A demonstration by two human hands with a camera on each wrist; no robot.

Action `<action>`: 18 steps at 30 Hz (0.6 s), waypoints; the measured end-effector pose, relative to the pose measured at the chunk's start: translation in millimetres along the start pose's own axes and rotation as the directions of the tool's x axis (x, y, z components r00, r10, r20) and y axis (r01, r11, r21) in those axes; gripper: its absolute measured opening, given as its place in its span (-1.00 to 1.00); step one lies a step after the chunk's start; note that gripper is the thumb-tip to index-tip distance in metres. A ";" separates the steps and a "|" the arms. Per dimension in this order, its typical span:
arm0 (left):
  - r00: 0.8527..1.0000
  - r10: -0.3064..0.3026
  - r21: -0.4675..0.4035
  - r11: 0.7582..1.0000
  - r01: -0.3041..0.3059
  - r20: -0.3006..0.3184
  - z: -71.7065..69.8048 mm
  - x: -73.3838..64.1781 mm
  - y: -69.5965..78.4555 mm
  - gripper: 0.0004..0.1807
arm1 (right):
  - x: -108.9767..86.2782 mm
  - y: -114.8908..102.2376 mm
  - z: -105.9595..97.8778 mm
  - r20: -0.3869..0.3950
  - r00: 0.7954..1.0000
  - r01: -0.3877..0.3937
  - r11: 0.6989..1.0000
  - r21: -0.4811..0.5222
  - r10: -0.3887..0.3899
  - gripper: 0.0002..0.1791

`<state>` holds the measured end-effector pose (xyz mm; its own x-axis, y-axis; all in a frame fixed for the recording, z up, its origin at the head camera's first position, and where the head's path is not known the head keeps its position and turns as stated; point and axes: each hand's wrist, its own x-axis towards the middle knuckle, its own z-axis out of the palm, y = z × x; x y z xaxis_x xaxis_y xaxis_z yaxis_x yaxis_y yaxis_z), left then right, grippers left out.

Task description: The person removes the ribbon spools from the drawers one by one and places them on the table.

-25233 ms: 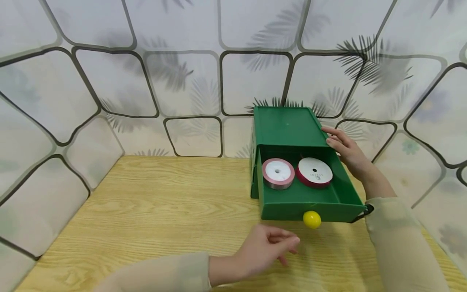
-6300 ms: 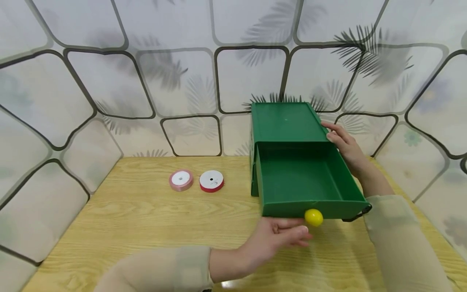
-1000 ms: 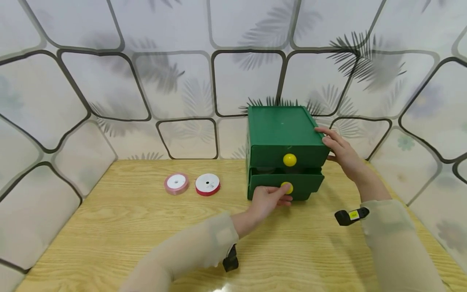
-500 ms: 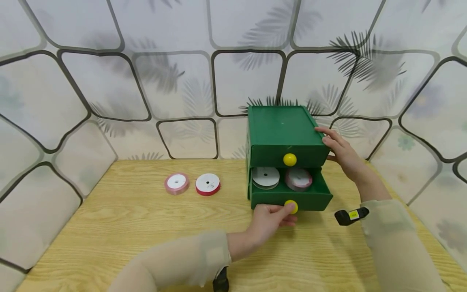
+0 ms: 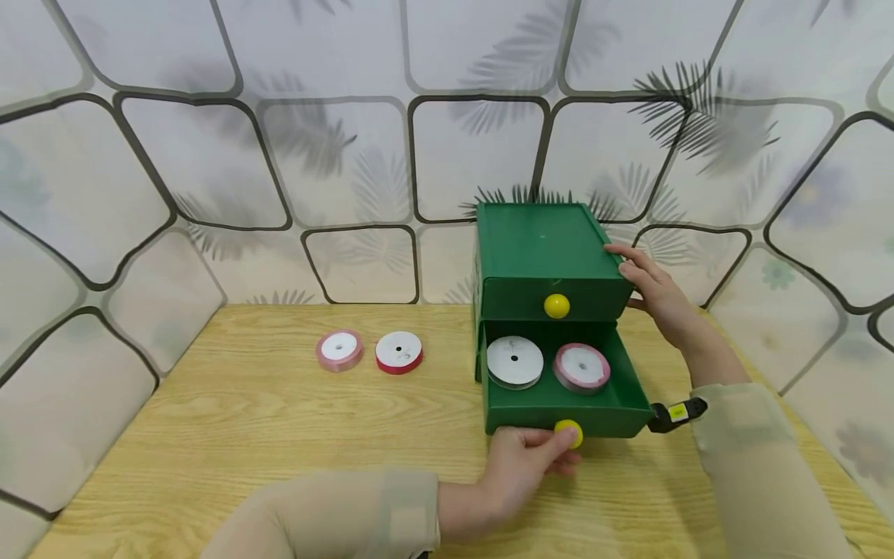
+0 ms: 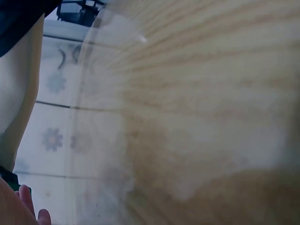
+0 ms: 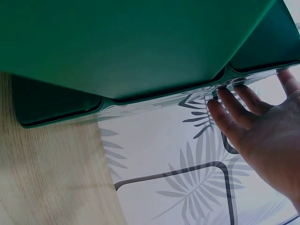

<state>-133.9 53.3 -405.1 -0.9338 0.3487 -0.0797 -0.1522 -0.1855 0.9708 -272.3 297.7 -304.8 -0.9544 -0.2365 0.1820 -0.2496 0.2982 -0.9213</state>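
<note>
Walls (image 5: 349, 171), pale with dark rounded outlines and grey leaf shapes, rise beyond the fingers of the left hand (image 5: 517, 473) and the right hand (image 5: 660, 299). A yellow-brown, wood-grained table (image 5: 279, 442) spreads beneath both. Beyond the left fingers and just left of the right ones stands a green, box-shaped, plastic-looking cabinet (image 5: 538, 241) with a flat, rimmed top. Its front faces the person and its depth runs away from them; which dimension is longest cannot be told. The right fingers lie straight and spread against its side. A shallow green lower drawer (image 5: 621, 421) juts towards the person above the left fingers, below a closed upper drawer (image 5: 510, 299). Inside, beyond those fingers, lie a white-faced spool (image 5: 520, 373) and, right of it, a pink-rimmed spool (image 5: 582, 376), both face up. Farther left, beyond the left fingers, a red-rimmed spool (image 5: 399, 359) and a pink ribbon spool (image 5: 339, 362) lie flat. An upper round yellow knob (image 5: 556, 306) points personward; left thumb and fingers pinch the lower round yellow knob (image 5: 572, 432).
</note>
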 end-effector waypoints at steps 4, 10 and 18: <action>1.000 -0.021 0.018 1.000 0.022 -0.009 2.3 -8.2 -3.2 -0.71 | -0.1 -0.8 0.2 0.000 1.000 -0.003 1.000 0.003 0.003 -0.54; 0.999 -0.035 0.024 0.999 0.035 -0.016 4.2 -14.8 -5.9 -0.71 | 0.6 0.3 -0.2 0.000 1.000 -0.007 1.000 0.012 0.007 -0.54; 1.000 -0.009 -0.004 1.000 0.009 0.010 4.5 -18.7 -11.6 -0.73 | 1.1 1.9 -0.6 0.000 1.000 0.009 1.000 0.022 -0.009 -0.55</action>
<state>-113.2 53.0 -413.8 -0.9291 0.3596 -0.0857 -0.1615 -0.1864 0.9691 -273.9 298.6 -306.2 -0.9522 -0.2391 0.1902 -0.2544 0.2754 -0.9271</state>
